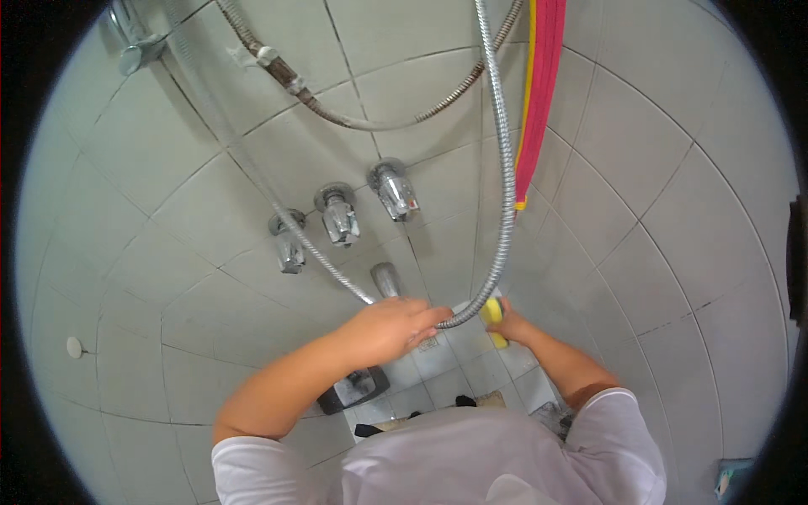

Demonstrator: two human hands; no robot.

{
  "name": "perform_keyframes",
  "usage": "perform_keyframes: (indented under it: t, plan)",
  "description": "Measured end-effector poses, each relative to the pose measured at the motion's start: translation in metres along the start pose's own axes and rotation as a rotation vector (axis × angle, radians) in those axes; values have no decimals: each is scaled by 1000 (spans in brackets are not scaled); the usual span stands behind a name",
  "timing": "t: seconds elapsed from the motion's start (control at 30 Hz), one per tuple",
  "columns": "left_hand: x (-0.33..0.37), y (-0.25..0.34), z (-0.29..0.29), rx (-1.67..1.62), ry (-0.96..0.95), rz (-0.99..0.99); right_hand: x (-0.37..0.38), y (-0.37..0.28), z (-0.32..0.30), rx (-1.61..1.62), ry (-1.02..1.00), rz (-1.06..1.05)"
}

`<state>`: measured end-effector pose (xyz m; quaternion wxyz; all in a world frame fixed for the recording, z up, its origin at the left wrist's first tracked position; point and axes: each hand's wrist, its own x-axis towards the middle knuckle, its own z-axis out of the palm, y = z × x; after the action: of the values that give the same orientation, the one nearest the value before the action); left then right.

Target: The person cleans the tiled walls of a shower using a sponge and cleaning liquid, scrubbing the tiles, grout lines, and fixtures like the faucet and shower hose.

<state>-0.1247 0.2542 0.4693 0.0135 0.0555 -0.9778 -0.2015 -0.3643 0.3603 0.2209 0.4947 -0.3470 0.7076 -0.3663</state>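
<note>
My left hand (391, 330) is closed around the low bend of a silver shower hose (503, 160). From that grip, one length of the hose climbs to the upper left and the other curves up on the right. My right hand (512, 326) grips a yellow sponge (494, 310) that has a darker side. It is low beside the right-hand wall, over the floor tiles, with its fingers partly hidden behind the sponge. Whether the sponge touches any surface, I cannot tell.
Three chrome taps (340, 215) stick out from the grey tiled wall, above a spout (385, 279). A rusty hose (337, 114) loops higher up. On the right hangs a red strip with yellow edging (541, 101). A dark-rimmed object (354, 390) lies on the floor.
</note>
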Motion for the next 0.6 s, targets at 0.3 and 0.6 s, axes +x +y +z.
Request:
perform_keyframes:
  t: [0.3,0.6]
  plan:
    - [-50,-35,-90,584,695,-355,-49,186,-47,-781,18,337]
    - [-25,-147,-80,745,670,-417,40,75,-77,-47,264,-96]
